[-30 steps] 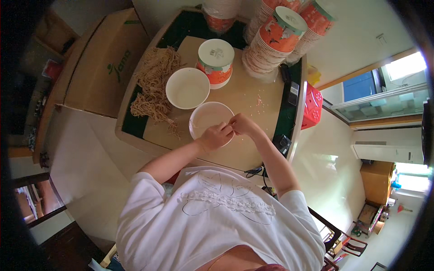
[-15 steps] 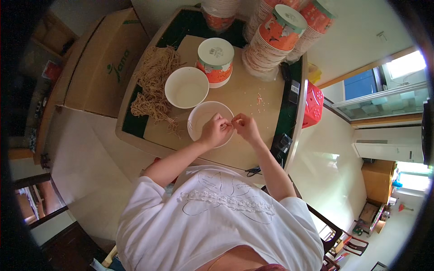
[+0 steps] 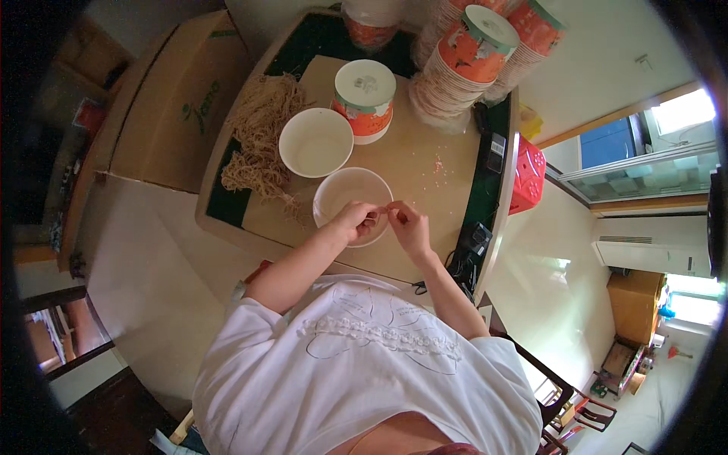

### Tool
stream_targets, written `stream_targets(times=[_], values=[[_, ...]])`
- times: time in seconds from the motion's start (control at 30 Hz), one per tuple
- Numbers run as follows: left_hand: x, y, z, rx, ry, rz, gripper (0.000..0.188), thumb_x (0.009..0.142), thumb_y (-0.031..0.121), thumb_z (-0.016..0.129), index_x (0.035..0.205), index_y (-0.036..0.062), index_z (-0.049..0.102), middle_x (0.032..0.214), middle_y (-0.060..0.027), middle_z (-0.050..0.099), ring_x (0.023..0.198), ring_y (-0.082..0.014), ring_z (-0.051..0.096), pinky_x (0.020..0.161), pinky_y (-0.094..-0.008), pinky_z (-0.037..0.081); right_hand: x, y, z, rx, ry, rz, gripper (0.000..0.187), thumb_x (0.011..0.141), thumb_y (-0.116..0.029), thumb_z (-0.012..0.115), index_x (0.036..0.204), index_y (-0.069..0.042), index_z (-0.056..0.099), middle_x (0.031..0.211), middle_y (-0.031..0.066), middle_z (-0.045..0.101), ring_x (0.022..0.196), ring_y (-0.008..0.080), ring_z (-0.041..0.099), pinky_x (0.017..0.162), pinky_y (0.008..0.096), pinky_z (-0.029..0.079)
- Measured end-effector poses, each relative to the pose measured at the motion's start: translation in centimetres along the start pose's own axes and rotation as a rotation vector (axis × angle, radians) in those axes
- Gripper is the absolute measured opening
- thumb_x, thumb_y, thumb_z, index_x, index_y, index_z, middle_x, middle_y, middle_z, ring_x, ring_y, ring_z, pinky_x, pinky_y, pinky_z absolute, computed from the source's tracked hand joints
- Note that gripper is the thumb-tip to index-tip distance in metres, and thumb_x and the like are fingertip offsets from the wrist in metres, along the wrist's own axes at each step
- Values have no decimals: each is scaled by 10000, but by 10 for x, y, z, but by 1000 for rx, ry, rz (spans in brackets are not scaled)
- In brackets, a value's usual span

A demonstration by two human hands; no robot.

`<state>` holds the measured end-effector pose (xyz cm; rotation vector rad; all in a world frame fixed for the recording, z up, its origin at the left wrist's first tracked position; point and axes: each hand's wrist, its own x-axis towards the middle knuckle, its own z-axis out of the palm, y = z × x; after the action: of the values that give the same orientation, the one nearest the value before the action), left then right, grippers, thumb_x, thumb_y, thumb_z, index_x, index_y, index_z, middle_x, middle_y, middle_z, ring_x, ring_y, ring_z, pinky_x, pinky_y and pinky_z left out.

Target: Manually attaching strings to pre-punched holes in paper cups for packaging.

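My left hand is closed in a pinch over the near right part of a white paper bowl. Its fingertips meet those of my right hand, also pinched, by the bowl's right rim. Whatever sits between the fingers is too small to make out. Behind this bowl stands a second white bowl, with its mouth up. To the right of that, an upside-down orange and green paper tub rests on the table. A tangled heap of tan strings lies to the left.
Small pinkish bits are scattered on the brown board right of the bowls. Tall stacks of paper tubs line the back. A small black device with cables and a red stool are at the right; a large carton stands left.
My hands stay pinched together by the bowl's right rim. The left fingers have turned and reach slightly further right, and the right hand has dropped slightly nearer to me.
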<state>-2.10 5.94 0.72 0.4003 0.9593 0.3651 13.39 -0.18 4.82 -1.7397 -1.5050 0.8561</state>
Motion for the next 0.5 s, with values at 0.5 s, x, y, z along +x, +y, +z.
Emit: stream_targets(times=[0.5], values=[[-7, -4, 4, -127, 67, 19, 79, 814, 183, 666, 795, 109, 648, 621, 58, 500, 485, -40, 402, 404, -188, 266, 1, 24, 17, 303, 41, 142, 105, 824, -133, 664, 849, -34, 690, 580, 11, 560, 555, 42, 453, 501, 222, 395]])
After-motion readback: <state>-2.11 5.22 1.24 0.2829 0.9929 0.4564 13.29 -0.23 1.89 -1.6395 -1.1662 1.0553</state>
